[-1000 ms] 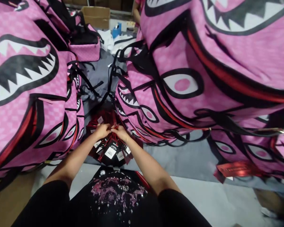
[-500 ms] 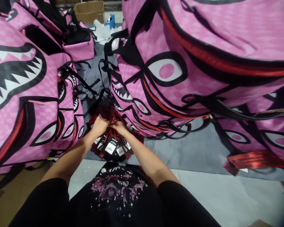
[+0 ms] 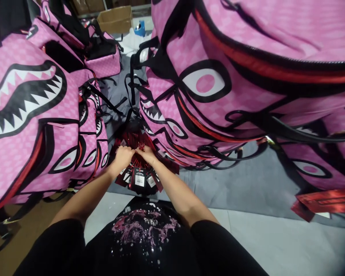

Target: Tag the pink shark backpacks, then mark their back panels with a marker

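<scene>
A fan of black and dark-red hang tags [image 3: 139, 179] with white barcode labels lies at the table's near edge, between two stacks of backpacks. Red strings [image 3: 141, 146] gather at the top of the bunch. My left hand [image 3: 124, 157] is closed at the left of the gathered strings, its fingers curled and their tips hidden. Close beside it, my right hand [image 3: 146, 154] pinches the strings between thumb and fingers. Exactly which strings each hand has is too small to make out.
Pink backpacks [image 3: 66, 130] with shark mouths stand stacked on the left. A taller pile of pink backpacks [image 3: 172, 50] rises close on the right, straps hanging over the grey table [image 3: 218, 188]. Farther back are a cardboard box [image 3: 115, 20], a blue tape dispenser [image 3: 140, 28] and white paper.
The view has shifted slightly, so the left-hand backpacks and the tags appear farther right. Both hands stay at the strings, and the left knuckles have turned a little.
</scene>
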The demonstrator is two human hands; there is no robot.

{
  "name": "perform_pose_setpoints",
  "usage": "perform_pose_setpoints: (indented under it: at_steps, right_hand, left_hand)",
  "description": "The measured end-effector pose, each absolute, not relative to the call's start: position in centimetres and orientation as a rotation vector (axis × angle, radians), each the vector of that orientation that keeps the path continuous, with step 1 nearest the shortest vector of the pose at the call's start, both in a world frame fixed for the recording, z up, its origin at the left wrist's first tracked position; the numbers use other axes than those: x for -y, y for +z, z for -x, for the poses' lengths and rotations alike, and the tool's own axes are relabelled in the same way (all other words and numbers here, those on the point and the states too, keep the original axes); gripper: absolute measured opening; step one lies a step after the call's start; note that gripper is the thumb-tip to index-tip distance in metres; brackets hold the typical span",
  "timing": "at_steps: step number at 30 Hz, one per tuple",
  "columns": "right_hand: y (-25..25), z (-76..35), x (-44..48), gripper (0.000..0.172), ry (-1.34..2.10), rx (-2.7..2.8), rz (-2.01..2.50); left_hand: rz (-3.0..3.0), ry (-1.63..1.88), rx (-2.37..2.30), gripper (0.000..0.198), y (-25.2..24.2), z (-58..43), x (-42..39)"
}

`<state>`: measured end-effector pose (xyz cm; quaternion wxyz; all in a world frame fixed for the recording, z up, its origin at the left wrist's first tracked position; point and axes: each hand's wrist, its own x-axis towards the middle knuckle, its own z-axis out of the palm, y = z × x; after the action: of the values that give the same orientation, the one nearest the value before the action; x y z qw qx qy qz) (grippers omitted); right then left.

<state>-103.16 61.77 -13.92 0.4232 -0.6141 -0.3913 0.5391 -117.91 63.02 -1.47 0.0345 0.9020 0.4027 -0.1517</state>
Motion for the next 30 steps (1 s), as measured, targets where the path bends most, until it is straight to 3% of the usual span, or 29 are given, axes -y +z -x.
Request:
perform_pose_setpoints:
  at_steps: [5, 8, 10, 13, 17, 20, 25, 30]
  right_hand:
    - [-12.6, 102.8, -62.9, 0.019, 1.202, 0.981, 1.696]
    - [-10.8, 102.5, -62.1, 0.033, 1.117, 1.060, 1.734]
    - [-9.6, 101.5, -59.4, 0.042, 1.025, 1.129, 1.769]
    - [-8.8, 97.9, -52.4, 0.034, 0.856, 1.182, 1.907]
    - [-10.1, 91.8, -44.7, 0.037, 0.721, 1.166, 2.188]
    - [-11.7, 89.3, -42.7, 0.034, 0.686, 1.157, 2.270]
    - [-13.8, 87.7, -41.7, 0.025, 0.749, 1.149, 2.157]
    - [-15.5, 85.9, -41.0, 0.032, 0.829, 1.022, 1.993]
  left_hand:
    - [-2.754, -0.503, -1.417, 0.025, 0.6, 119.9, -62.5]
    - [-2.728, -0.378, -1.506, 0.030, 2.6, 120.4, -61.9]
    - [-2.675, -0.216, -1.448, 0.032, 3.4, 119.5, -60.8]
    - [-2.520, -0.063, -1.191, 0.033, 3.3, 116.1, -58.2]
    - [-2.240, -0.076, -0.856, 0.029, 0.8, 110.3, -55.2]
    - [-2.166, -0.175, -0.876, 0.029, -2.4, 106.7, -54.4]
    - [-2.138, -0.257, -1.060, 0.030, -7.6, 103.2, -54.0]
    - [-2.107, -0.301, -1.116, 0.028, -9.8, 101.3, -53.0]
